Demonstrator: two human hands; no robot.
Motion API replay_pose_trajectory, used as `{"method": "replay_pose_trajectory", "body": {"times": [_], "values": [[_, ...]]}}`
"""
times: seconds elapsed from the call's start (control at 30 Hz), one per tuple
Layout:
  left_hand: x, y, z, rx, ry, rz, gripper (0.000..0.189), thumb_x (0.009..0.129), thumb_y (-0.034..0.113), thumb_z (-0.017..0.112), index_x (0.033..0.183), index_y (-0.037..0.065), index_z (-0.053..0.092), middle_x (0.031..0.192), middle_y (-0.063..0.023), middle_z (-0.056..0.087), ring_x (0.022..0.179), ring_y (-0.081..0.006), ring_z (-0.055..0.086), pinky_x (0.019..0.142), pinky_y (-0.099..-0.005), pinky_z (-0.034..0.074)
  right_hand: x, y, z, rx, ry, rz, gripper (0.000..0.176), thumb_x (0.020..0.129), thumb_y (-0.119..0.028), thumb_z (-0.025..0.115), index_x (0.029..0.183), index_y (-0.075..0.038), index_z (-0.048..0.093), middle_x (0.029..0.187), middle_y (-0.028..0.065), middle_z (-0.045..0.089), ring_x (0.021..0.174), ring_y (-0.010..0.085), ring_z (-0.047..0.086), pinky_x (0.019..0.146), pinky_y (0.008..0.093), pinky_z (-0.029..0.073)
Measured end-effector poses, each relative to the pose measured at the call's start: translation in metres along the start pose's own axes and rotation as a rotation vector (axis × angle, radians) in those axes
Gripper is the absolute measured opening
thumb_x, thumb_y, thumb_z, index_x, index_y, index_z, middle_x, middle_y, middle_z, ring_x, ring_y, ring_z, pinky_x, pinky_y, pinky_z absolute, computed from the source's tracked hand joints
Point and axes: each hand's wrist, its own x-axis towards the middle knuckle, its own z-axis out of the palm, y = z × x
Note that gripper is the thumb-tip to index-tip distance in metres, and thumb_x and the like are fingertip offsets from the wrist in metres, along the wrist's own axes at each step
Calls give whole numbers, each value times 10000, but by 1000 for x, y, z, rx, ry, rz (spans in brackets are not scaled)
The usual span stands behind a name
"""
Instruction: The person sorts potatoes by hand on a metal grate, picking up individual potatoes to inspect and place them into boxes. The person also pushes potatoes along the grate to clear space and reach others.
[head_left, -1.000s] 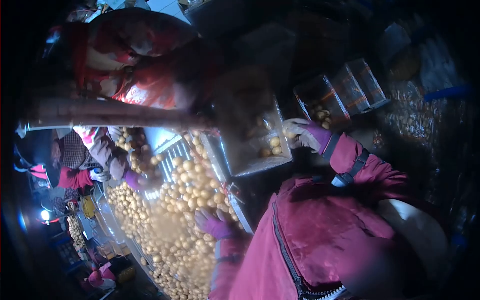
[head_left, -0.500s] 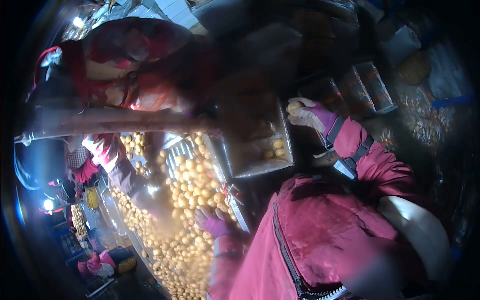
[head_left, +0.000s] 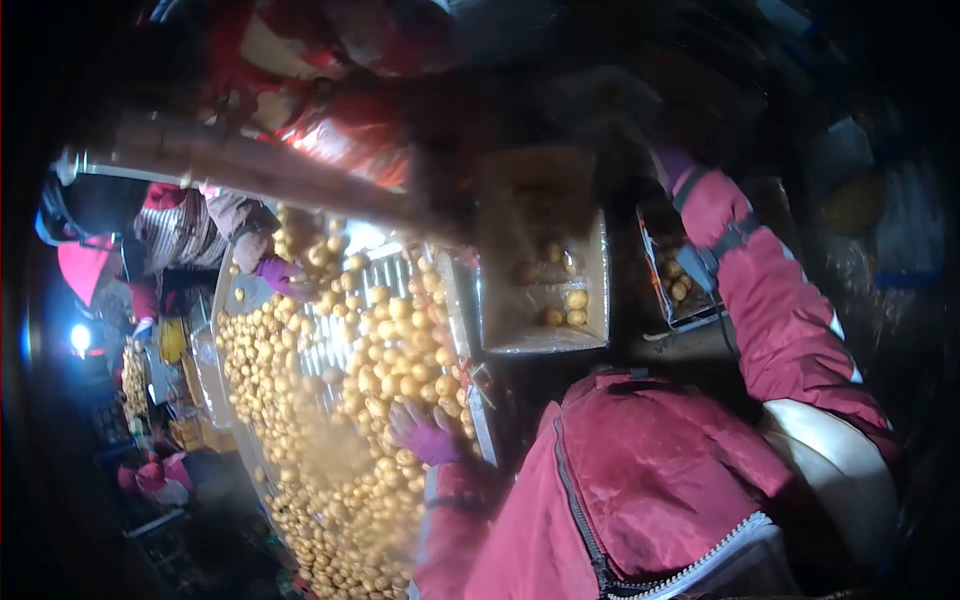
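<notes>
My left hand (head_left: 425, 434), in a purple and pale glove, rests with its fingers apart against the potatoes (head_left: 392, 330) heaped on the sorting table. My right arm reaches far forward. The gloved right hand (head_left: 672, 166) is dark and smeared at its far end, so its fingers and anything in them cannot be made out. Below that hand stands a plastic-lined box (head_left: 690, 322) with several potatoes inside. Left of it is a cardboard box (head_left: 490, 300), also lined with clear plastic, with several potatoes at its near end.
Metal rollers (head_left: 325, 345) show between the potatoes. A thick bar (head_left: 270, 172) crosses above the table. A co-worker's purple-gloved hand (head_left: 285, 278) is over the potatoes on the far side. Another person in red (head_left: 350, 130) stands beyond the bar.
My right hand, which held a potato beside the cardboard box, has moved forward and right into the dark. My left hand stays on the potatoes. The view has turned somewhat.
</notes>
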Motion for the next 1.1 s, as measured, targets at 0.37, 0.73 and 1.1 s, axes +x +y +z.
{"method": "replay_pose_trajectory", "body": {"times": [0.37, 0.73, 1.1], "values": [[3, -13, -5, -168, -23, -73, 652, 884, 384, 619, 1449, 84, 492, 1519, -221, 439, 1422, -426, 359, 1202, -596, 169, -145, 108, 196, -382, -850, 303, 544, 1028, -339, 503, 1419, 38, 475, 1207, 161, 672, 835, 168, 692, 717, 286, 580], [-162, -164, -33, 12, 264, -827, 704, 834, 367, 713, 1398, -8, 518, 1404, -294, 498, 1303, -462, 441, 1107, -562, 339, -216, 252, 311, -977, -1948, -889, 490, 1016, -363, 583, 1385, -41, 561, 1213, 124, 691, 1045, 230, 680, 877, 363, 563], [-46, -104, 7, -153, 191, -647, 735, 834, 525, 667, 1421, 108, 525, 1534, -197, 414, 1393, -411, 370, 1134, -609, 242, -219, 293, 376, -880, -1373, 595, 442, 963, -332, 655, 1347, -127, 577, 1166, 19, 639, 970, 121, 632, 744, 286, 540]]}}
